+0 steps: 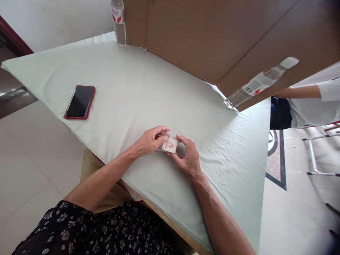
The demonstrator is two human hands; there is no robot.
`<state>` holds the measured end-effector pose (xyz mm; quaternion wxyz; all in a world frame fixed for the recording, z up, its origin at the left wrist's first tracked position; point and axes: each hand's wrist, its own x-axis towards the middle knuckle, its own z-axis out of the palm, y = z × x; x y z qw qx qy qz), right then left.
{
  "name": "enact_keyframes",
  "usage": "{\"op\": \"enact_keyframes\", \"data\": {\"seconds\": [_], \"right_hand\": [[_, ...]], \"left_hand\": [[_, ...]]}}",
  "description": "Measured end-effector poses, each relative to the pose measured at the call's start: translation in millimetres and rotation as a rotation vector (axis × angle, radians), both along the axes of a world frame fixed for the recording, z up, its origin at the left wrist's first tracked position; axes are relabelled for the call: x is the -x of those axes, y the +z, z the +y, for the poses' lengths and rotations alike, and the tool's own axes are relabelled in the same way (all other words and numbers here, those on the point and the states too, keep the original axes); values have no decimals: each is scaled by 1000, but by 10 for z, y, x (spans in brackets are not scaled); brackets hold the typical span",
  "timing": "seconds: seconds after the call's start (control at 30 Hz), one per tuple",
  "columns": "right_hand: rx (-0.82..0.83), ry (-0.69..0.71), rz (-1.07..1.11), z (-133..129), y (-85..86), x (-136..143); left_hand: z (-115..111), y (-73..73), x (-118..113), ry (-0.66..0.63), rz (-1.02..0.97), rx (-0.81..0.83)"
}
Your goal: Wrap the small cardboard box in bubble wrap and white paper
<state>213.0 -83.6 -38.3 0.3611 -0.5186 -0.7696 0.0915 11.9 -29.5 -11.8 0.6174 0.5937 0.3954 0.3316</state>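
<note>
Between my two hands is a small white pack with a red print [170, 145], low over the pale cloth. It looks like a deck of playing cards in clear plastic, though its exact kind is hard to tell. My left hand [152, 141] grips its left end, thumb on top and fingers curled around the far side. My right hand [188, 156] holds the right end between thumb and fingertips, with a gap under the curved palm. Part of the pack's left side is hidden by my left fingers.
The table wears a pale green cloth [111, 88]. A red-cased phone [79, 102] lies at the left. Across the far side stands a brown cardboard panel [186, 35], with water bottles [118, 21] at its left and right ends. Beyond the right edge, another person's arm [300, 92] shows.
</note>
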Motion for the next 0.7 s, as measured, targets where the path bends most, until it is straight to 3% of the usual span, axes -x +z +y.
{"op": "enact_keyframes", "data": {"seconds": [0.33,0.7], "right_hand": [[-5,-20,-5,26,-52,-15],[-38,17,0,56,-120,-29]], "left_hand": [[53,-5,49,204,25,-24],[67,-59,27,117,85,-64]]}}
